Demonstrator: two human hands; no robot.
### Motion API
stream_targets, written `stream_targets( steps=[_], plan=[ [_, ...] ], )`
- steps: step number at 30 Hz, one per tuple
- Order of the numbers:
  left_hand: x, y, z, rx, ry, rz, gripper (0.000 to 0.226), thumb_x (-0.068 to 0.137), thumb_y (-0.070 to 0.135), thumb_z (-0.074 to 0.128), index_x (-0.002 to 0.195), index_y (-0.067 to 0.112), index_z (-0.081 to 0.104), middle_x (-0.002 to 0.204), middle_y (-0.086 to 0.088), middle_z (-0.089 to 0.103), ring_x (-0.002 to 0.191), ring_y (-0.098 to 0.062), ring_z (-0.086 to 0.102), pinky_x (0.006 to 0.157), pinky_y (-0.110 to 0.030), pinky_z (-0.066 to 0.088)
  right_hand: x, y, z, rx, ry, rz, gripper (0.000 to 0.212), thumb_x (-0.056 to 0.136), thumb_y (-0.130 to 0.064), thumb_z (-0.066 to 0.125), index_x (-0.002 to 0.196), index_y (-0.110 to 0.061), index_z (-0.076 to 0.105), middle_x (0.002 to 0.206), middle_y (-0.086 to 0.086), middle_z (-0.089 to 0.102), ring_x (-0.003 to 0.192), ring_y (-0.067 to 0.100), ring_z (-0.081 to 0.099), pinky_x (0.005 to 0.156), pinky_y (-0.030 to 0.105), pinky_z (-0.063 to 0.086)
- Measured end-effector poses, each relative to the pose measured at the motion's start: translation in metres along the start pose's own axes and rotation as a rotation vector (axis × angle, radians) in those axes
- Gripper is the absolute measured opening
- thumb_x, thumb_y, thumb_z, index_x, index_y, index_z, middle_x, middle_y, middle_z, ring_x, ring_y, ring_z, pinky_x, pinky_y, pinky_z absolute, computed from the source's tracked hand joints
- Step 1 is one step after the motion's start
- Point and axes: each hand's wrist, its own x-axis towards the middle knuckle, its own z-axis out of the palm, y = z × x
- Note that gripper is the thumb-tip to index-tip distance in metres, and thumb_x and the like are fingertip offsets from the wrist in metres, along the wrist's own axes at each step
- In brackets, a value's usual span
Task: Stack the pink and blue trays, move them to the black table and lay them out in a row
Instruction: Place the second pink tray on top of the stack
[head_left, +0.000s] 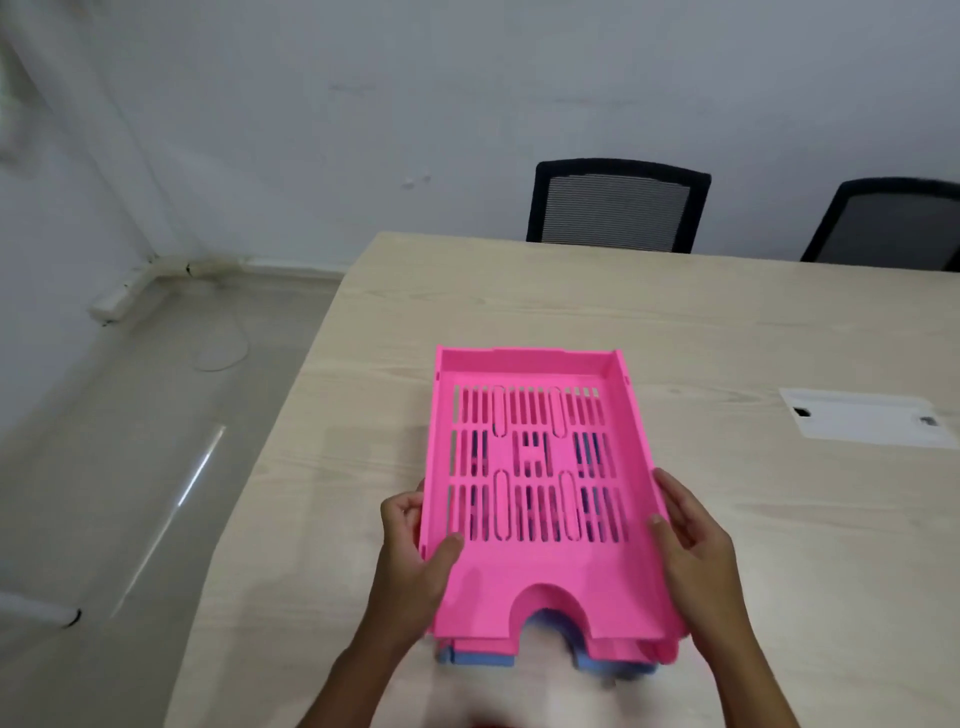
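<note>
**Inspector A:** Both hands are on the stack. We record the left hand clasping the left wall of the pink tray, thumb hooked over the rim onto the slotted floor, fingers curled round the outside.

**Inspector B:** Agreed. We note the right hand pressed flat against the right wall, thumb lying along the rim, fingers spread down the outer side. So the pink tray is held between the 2 hands.

**Inspector A:** Directly under the pink tray, between the wrists, we see a blue tray. Only its near edge shows, below the arched cut-out, and dark blue shows through the slots.

**Inspector B:** We cannot tell how many trays make up the stack; a 2nd pink edge appears just under the top one. Whether the stack rests on the wooden table or is lifted clear of it, we cannot tell either.

**Inspector A:** Beyond the fingertips, across the table, stand 2 black chairs. Out past the right hand, a white cable hatch is set into the tabletop, well apart from the stack.
</note>
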Motion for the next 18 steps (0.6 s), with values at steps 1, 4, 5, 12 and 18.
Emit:
stream_targets(
  steps=[1, 4, 5, 12, 18],
  plan=[
    [0.0, -0.002, 0.005, 0.019, -0.004, -0.007, 0.042, 0.079, 0.017, 0.067, 0.107, 0.031, 0.039, 0.117, -0.001, 0.063, 0.096, -0.002, 0.069, 0.088, -0.037, 0.056, 0.001, 0.003, -0.003, 0.001, 0.006, 0.011, 0.05, 0.097, 0.003, 0.052, 0.142, -0.019, 0.054, 0.141, -0.002, 0.058, 0.119, -0.001, 0.058, 0.105, 0.038, 0.048],
    [0.0, -0.008, 0.015, 0.083, -0.013, -0.031, 0.043, 0.088, 0.005, 0.067, 0.107, 0.03, 0.038, 0.117, -0.001, 0.062, 0.095, 0.001, 0.068, 0.086, -0.034, 0.056, 0.004, 0.011, -0.01, -0.01, 0.005, 0.035, 0.049, 0.097, 0.001, 0.053, 0.142, -0.019, 0.054, 0.142, -0.001, 0.057, 0.114, -0.004, 0.057, 0.097, 0.03, 0.049],
    [0.0, -0.01, 0.017, 0.098, -0.012, -0.036, 0.044, 0.088, 0.002, 0.067, 0.107, 0.03, 0.038, 0.117, -0.001, 0.062, 0.095, 0.002, 0.067, 0.086, -0.033, 0.056, 0.005, 0.014, -0.011, -0.015, 0.007, 0.043, 0.049, 0.098, 0.0, 0.053, 0.143, -0.019, 0.054, 0.142, -0.001, 0.057, 0.114, 0.002, 0.06, 0.096, 0.028, 0.049],
    [0.001, -0.015, 0.024, 0.132, -0.012, -0.055, 0.045, 0.088, 0.005, 0.068, 0.107, 0.033, 0.038, 0.118, 0.001, 0.062, 0.096, 0.001, 0.067, 0.092, -0.042, 0.057, 0.007, 0.023, -0.015, -0.024, 0.015, 0.069, 0.048, 0.098, -0.003, 0.053, 0.142, -0.02, 0.054, 0.143, -0.001, 0.057, 0.128, 0.018, 0.057, 0.108, 0.046, 0.047],
    [0.001, -0.016, 0.026, 0.153, -0.011, -0.043, 0.046, 0.088, 0.004, 0.068, 0.107, 0.032, 0.038, 0.119, 0.001, 0.063, 0.097, 0.003, 0.067, 0.091, -0.036, 0.055, 0.009, 0.021, -0.017, -0.01, 0.009, 0.076, 0.048, 0.098, -0.001, 0.052, 0.142, -0.019, 0.055, 0.143, -0.001, 0.057, 0.126, 0.016, 0.056, 0.101, 0.032, 0.046]
  ],
)
